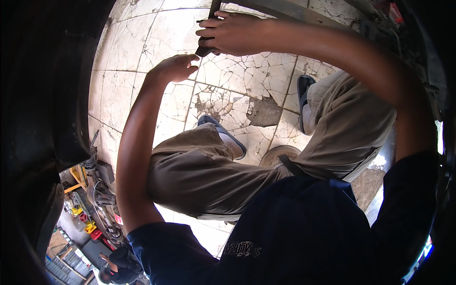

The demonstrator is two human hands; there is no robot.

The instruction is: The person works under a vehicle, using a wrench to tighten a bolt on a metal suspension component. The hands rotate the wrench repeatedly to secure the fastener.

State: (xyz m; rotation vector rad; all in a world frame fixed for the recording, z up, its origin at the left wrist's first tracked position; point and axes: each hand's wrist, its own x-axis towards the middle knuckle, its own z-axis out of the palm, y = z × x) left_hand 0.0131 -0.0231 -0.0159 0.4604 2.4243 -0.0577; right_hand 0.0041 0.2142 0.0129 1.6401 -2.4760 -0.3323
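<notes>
A dark, narrow bar (215,6) comes down from the top edge of the view, and its lower end widens a little. My right hand (240,34) lies across it, fingers reaching over and around it. Just below and left of that end is my left hand (176,68), with index finger and thumb apart. Its fingertip is at the bar's tip; whether it touches I cannot tell. The palm side of both hands is hidden.
Cracked white floor tiles (166,28) lie below, with a broken patch (264,111) between my sandalled feet. I sit low on a round seat (280,156). Dark panels fill the left side. Beyond, at lower left, are tools, yellow and red parts (90,228) and another person (121,268).
</notes>
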